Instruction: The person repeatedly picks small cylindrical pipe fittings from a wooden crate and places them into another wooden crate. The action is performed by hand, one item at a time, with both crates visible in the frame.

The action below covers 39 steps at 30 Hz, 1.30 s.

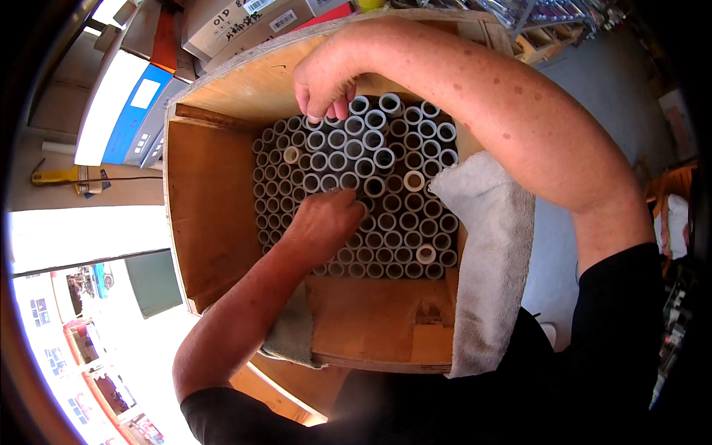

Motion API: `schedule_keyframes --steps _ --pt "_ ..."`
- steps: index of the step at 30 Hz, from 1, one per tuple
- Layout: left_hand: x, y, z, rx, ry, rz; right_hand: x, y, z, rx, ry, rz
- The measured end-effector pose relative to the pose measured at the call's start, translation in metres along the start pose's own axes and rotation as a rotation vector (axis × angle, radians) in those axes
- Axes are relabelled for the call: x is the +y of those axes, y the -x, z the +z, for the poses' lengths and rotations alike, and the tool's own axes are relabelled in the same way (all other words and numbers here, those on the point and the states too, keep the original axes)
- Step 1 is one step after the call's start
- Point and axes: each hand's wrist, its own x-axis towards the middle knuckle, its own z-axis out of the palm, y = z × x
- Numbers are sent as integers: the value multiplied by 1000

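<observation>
Many grey plastic tubes [337,161] stand upright, packed side by side in a deep wooden box [211,215]. Over the middle of the bundle, my left hand [326,225] is closed, its fingertips down at the tube rims; what it pinches is hidden under it. My right arm bends round over the box's right side. At the far tubes, my right hand [326,83] has its fingers curled downward and together against the rims, hiding what they hold. Some tubes near both hands stand taller than those around them. A few, like one cream tube [414,180], look paler.
A light grey towel [489,259] hangs over the box's right wall, and a darker cloth [291,330] covers part of the near edge. Cardboard cartons [245,26] sit behind the box. A blue-and-white box [130,104] and a yellow tool [59,176] lie to the left.
</observation>
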Motion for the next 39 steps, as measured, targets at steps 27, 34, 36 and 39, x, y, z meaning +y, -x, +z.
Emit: schedule_keyframes --steps 27,34,36,39 --pt "-40 14 -24 -500 90 -550 -1 -1 0 11 6 27" --pt "-38 14 -13 -377 22 -533 0 -2 0 -3 -13 17" --pt "-37 12 -15 -370 -9 -572 -1 -1 1 5 3 17" --pt "-43 18 -9 -339 -17 -561 -4 1 2 20 7 20"
